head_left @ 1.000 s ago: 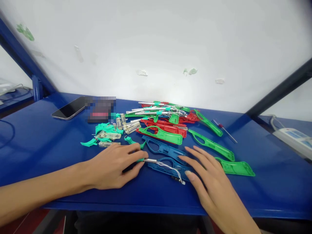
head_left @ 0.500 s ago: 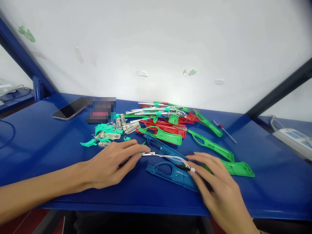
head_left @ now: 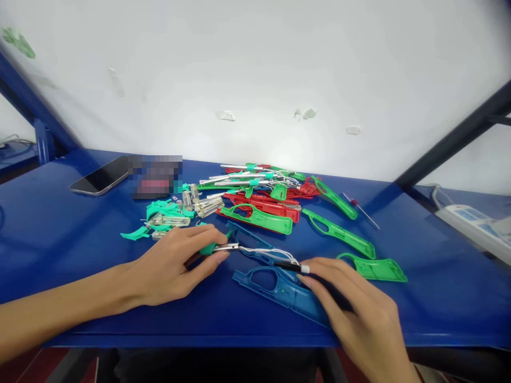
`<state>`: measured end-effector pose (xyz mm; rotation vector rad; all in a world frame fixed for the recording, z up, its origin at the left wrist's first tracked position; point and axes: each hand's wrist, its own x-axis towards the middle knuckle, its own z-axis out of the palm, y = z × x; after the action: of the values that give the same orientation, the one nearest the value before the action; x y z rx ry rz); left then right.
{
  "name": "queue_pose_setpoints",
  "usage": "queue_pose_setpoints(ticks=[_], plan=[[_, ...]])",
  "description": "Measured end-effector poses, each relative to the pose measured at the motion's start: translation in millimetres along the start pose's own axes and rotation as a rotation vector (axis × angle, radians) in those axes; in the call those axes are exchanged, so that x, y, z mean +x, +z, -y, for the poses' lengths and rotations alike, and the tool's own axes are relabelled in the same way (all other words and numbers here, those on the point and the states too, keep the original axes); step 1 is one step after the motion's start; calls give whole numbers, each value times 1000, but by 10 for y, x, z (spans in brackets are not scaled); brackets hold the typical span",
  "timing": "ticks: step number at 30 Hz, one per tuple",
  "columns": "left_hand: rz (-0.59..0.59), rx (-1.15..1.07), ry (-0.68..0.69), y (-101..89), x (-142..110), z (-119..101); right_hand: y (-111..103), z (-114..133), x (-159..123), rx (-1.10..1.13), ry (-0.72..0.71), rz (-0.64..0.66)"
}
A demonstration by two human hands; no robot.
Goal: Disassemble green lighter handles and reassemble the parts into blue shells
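My left hand (head_left: 179,260) pinches a slim metal lighter tube (head_left: 228,247) with a green piece on it between thumb and fingers. White wires (head_left: 263,252) run from that tube to a black igniter (head_left: 288,265) with a white end. My right hand (head_left: 355,308) grips the igniter's white end between thumb and fingertips. Below the wires lies a blue lighter shell half (head_left: 275,287), partly under my right hand. Another blue shell half (head_left: 249,238) rests behind it, partly hidden by the wires and igniter.
Green shell halves (head_left: 339,234) lie to the right, near a thin screwdriver (head_left: 361,210). Behind are red shells (head_left: 263,205) and a pile of metal tubes (head_left: 239,181). Clear fuel tanks (head_left: 170,221) and teal pieces (head_left: 136,234) lie left, before a phone (head_left: 101,175).
My left fingers have shifted on the tube, and its green piece now shows. My right hand and the igniter have moved a little left. The view has shifted slightly.
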<state>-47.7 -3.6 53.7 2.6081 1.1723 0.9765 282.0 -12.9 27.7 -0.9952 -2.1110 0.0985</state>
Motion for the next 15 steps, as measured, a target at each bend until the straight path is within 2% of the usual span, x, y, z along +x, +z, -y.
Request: queue_pose_setpoints(ticks=[10, 12, 15], plan=[[-38, 7, 50, -4, 8, 19, 3, 29, 17, -74, 62, -124], [-42, 6, 61, -18, 8, 30, -17, 12, -13, -100, 175, -213], [-77, 26, 51, -53, -5, 56, -136, -36, -147, -89, 423, -300]])
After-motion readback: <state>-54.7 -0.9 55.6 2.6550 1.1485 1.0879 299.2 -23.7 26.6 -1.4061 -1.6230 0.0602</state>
